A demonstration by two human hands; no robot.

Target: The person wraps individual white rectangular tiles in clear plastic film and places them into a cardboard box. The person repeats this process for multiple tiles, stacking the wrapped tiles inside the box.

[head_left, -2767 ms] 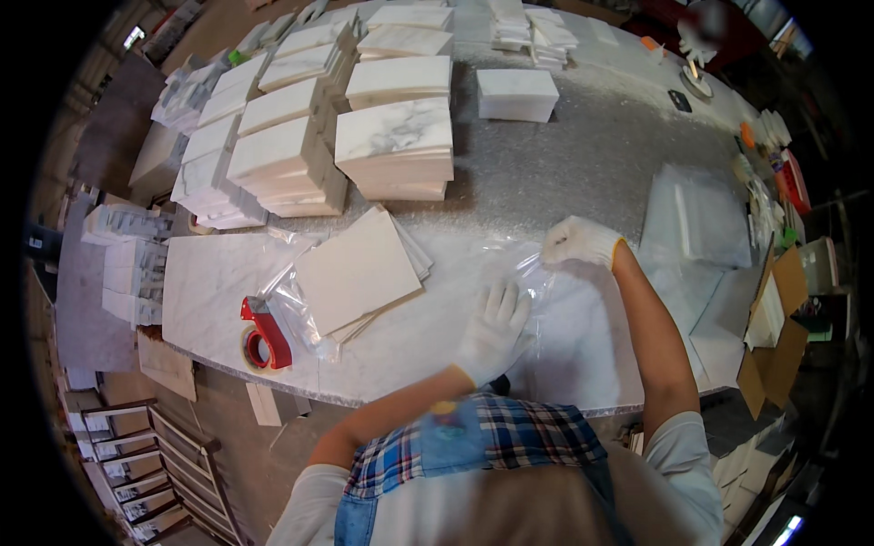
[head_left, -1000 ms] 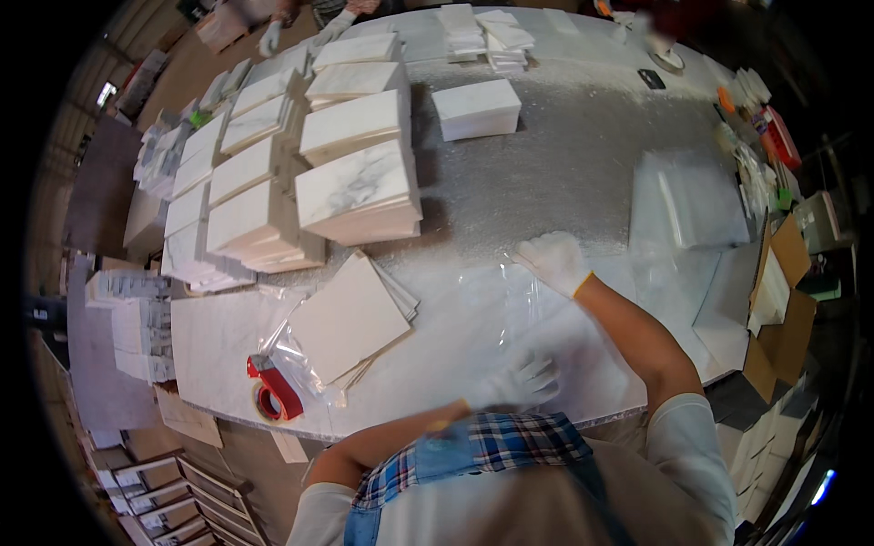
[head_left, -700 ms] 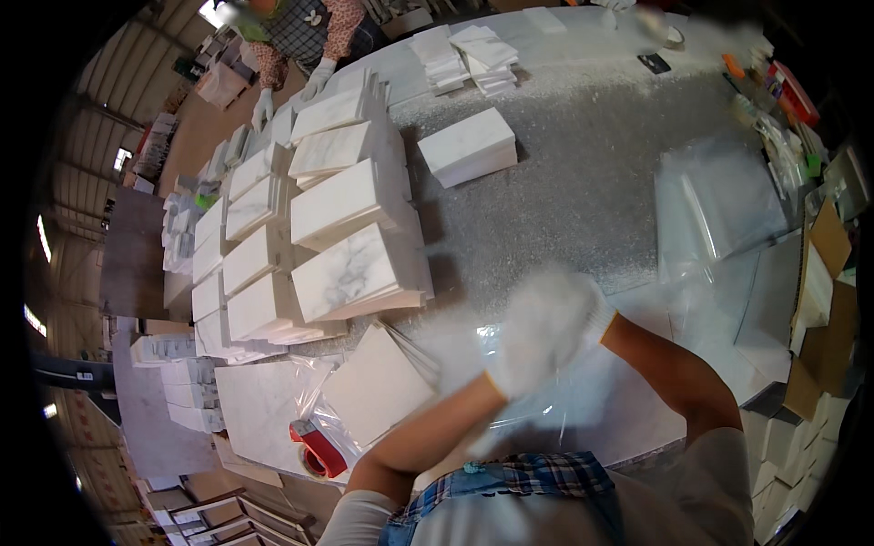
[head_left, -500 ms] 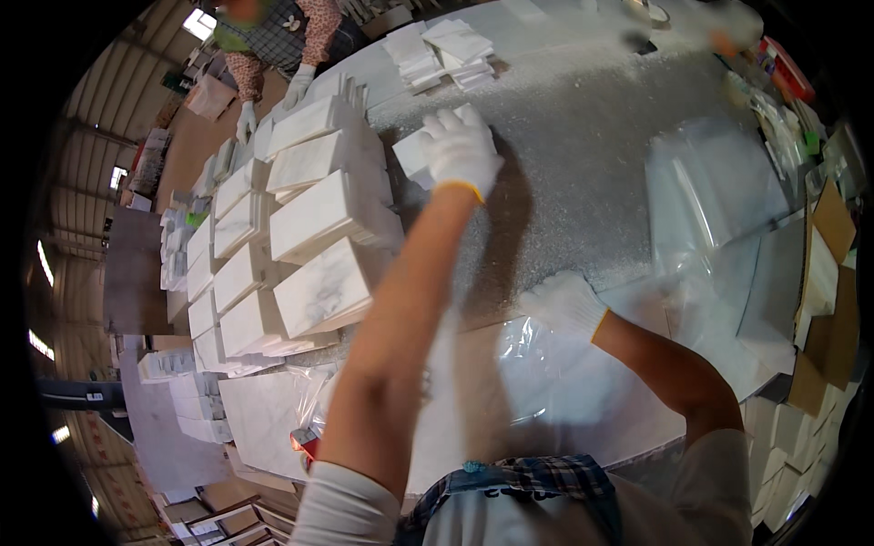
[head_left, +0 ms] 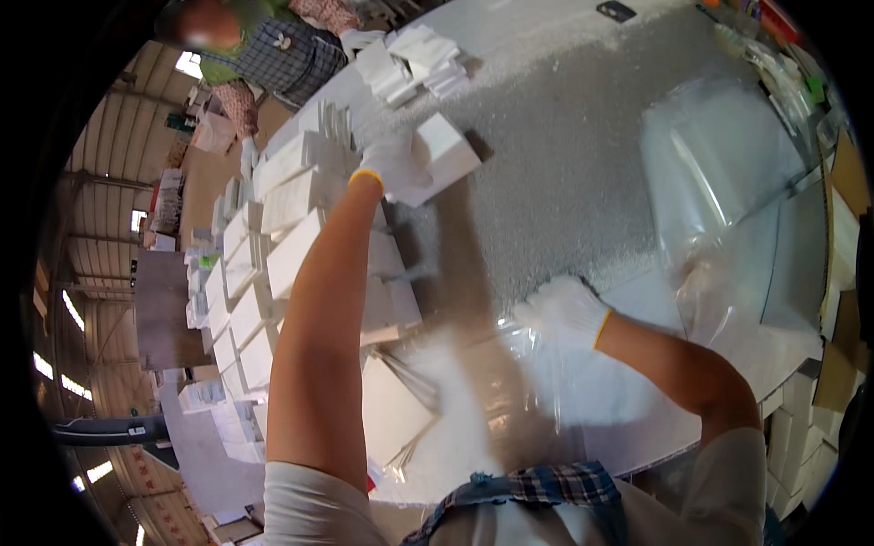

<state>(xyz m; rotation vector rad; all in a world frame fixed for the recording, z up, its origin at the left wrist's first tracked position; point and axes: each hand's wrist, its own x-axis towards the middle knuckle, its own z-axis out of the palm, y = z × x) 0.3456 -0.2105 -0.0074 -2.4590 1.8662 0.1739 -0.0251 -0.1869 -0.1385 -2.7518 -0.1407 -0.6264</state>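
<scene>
My left hand (head_left: pixel 393 164), in a white glove with a yellow cuff, grips the left side of a small stack of white marble tiles (head_left: pixel 446 156). The stack is tilted above the grey table, beside the rows of stacked tiles (head_left: pixel 293 196). My right hand (head_left: pixel 566 309), gloved alike, has its fingers curled at the upper edge of a clear plastic bag (head_left: pixel 583 387) near the table's front. The fingertips are partly hidden. Beneath my left forearm, more square tiles (head_left: pixel 393 409) lean together near the front edge.
A loose pile of white tiles (head_left: pixel 411 64) lies at the back. Clear plastic sheets (head_left: pixel 719 164) cover the right side, near a cardboard box (head_left: pixel 847 273). A dark phone-like object (head_left: pixel 615 11) lies far back. A co-worker (head_left: pixel 273 50) in a checked apron stands far left.
My left hand has shifted left and now grips the tile stack from its left side. My right hand stays at the bag. The co-worker's one hand has moved to the back tile pile.
</scene>
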